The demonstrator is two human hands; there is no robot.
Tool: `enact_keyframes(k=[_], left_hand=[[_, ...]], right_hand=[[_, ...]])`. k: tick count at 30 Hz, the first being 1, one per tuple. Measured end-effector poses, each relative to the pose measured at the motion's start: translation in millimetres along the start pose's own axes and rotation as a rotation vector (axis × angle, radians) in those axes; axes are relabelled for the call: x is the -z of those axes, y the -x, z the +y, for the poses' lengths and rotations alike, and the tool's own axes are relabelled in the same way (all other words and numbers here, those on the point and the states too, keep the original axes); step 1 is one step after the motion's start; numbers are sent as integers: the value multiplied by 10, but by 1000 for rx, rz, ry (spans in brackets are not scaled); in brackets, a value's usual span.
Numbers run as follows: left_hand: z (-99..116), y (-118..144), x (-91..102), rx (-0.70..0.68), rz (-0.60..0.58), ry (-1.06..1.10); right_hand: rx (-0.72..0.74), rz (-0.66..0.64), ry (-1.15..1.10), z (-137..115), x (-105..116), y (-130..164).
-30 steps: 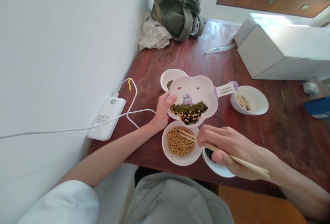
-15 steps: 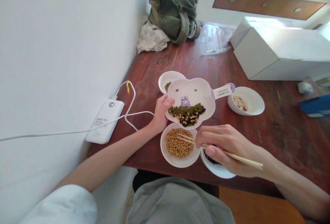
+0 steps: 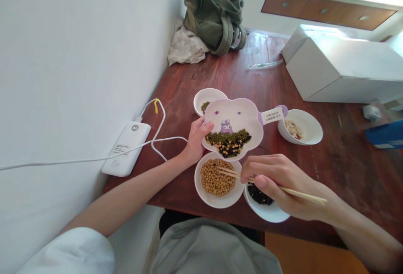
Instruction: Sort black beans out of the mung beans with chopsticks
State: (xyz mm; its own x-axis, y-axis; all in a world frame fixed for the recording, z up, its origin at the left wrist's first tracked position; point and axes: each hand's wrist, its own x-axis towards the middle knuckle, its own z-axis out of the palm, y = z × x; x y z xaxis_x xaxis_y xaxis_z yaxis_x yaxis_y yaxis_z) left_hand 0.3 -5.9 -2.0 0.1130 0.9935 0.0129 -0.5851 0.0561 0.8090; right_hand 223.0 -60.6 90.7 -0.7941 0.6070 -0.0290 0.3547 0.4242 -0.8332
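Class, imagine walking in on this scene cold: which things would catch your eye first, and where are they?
The eye would probably land first on the cloud-shaped dish of mixed beans near the middle, its edge held by the left hand. Just below it, the right hand holds chopsticks with their tips over a bowl of yellow beans. Farther back, a dark green bag slumps at top centre.

red-brown wooden table (image 3: 236,76) | tan-bean bowl (image 3: 218,202) | black-bean bowl (image 3: 267,214) | white box (image 3: 362,59) | green bag (image 3: 204,17)
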Motion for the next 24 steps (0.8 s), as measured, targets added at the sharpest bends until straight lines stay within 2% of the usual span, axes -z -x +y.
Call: enact_keyframes(k=[9, 15, 24], left_hand=[[23, 13, -9, 24, -25, -9], [23, 18, -12, 17, 29, -22], [32, 10, -27, 8, -16, 6]], right_hand=[[-14, 35, 36, 5, -29, -31], [-31, 12, 35, 22, -61, -27], [-37, -16, 22, 11, -64, -39]])
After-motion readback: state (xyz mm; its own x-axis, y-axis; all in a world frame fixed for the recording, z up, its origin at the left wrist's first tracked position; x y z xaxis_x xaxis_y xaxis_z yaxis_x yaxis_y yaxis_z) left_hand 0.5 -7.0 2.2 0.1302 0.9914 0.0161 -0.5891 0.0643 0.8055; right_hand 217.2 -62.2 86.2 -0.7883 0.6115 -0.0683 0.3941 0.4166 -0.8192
